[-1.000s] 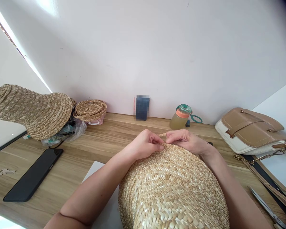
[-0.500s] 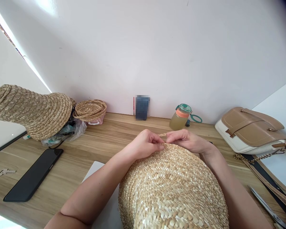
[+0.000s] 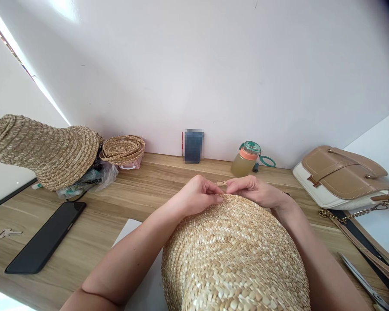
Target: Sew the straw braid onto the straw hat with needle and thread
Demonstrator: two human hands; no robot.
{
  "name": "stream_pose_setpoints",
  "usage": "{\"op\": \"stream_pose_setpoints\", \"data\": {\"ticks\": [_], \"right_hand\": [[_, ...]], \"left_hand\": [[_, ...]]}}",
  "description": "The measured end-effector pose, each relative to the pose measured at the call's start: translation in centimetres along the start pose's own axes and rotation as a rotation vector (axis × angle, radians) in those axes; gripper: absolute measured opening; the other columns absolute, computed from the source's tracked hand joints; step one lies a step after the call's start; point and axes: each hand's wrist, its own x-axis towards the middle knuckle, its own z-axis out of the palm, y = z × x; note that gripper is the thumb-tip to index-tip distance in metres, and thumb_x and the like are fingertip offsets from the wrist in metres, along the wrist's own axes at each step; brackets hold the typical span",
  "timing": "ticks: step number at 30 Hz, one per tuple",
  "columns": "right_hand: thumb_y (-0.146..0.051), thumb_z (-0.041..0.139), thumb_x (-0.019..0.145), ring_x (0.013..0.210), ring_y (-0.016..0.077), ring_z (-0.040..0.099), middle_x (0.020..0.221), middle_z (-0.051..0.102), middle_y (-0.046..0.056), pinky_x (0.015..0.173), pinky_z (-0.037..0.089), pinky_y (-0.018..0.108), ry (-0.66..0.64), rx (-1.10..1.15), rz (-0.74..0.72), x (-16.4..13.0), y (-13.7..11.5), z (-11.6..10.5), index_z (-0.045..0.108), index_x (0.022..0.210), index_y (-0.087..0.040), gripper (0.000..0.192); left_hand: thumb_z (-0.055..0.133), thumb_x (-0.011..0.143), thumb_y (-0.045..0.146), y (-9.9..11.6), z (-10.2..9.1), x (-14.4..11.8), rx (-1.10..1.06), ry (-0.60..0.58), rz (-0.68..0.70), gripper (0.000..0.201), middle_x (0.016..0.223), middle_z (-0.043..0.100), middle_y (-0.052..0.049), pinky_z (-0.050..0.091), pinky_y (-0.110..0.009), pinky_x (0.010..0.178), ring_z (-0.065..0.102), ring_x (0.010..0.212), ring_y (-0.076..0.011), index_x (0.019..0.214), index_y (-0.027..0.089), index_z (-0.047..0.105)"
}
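Note:
A woven straw hat [image 3: 240, 250] fills the lower middle of the head view, its near part cut off by the frame. At its far edge, my left hand [image 3: 202, 194] is closed, thumb and fingers pinching the straw rim. Just to the right, my right hand [image 3: 249, 189] is closed on the same edge, its fingertips partly hidden behind the hat. Between the two hands a short piece of straw braid [image 3: 221, 183] shows above the rim. Whether a needle or other small tool is in the fingers I cannot tell.
Another straw hat [image 3: 61, 149] and a coiled straw braid [image 3: 123, 149] stand at the left. A black phone [image 3: 47, 237] and a key [image 3: 9, 233] lie nearer. Behind are a blurred dark object [image 3: 193, 147] and a bottle [image 3: 243, 162]; at right, a handbag [image 3: 343, 179] and scissors [image 3: 365, 278].

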Motion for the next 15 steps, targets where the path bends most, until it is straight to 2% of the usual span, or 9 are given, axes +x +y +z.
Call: {"op": "stream_pose_setpoints", "data": {"ticks": [15], "right_hand": [[-0.036, 0.054, 0.090, 0.072, 0.0124, 0.051, 0.079, 0.055, 0.002, 0.068, 0.040, 0.027, 0.017, -0.006, 0.011, 0.04, -0.12, 0.13, 0.071, 0.083, -0.016, 0.028]], "left_hand": [[0.060, 0.074, 0.030, 0.11, -0.04, -0.02, -0.004, -0.005, -0.004, 0.028, 0.063, 0.056, -0.001, 0.029, -0.021, 0.051, 0.040, 0.055, -0.0087, 0.086, 0.008, 0.073]]}}
